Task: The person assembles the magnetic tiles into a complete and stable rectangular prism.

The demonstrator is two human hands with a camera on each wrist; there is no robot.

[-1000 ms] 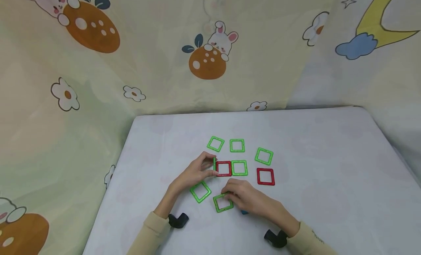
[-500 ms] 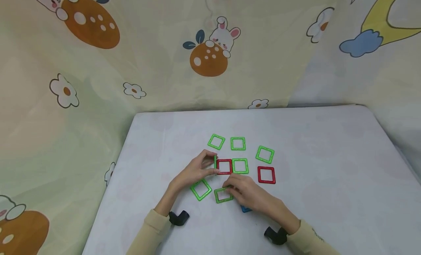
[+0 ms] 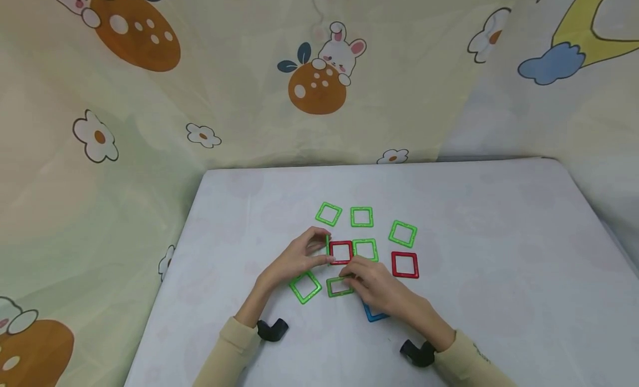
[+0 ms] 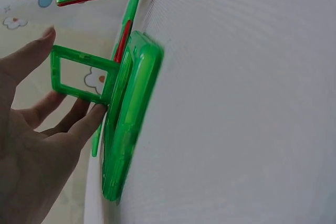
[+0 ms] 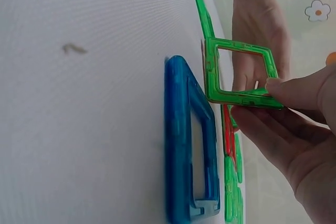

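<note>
The left hand [image 3: 299, 259] pinches an upright green square [image 4: 84, 57] between thumb and fingers, its bottom along the left edge of a flat red square [image 3: 341, 242]. The right hand [image 3: 376, 284] grips a tilted green square [image 5: 247, 99] by its right side, just nearer the person than the red square and apart from it; whether its lower edge touches the table is unclear. A flat green square [image 3: 366, 240] adjoins the red square's right edge.

Close in, a loose green square [image 3: 296, 294] lies beside the left wrist, and a blue square [image 3: 376, 317] sits partly hidden beneath the right hand, leaving little room there. Farther out are two far green squares [image 3: 361, 208], a right-hand green square [image 3: 406, 224] and a second red square [image 3: 405, 254].

The white table [image 3: 499, 254] stretches widest to the right; its left and back edges are well apart from the squares. Patterned cloth [image 3: 239, 71] rises behind.
</note>
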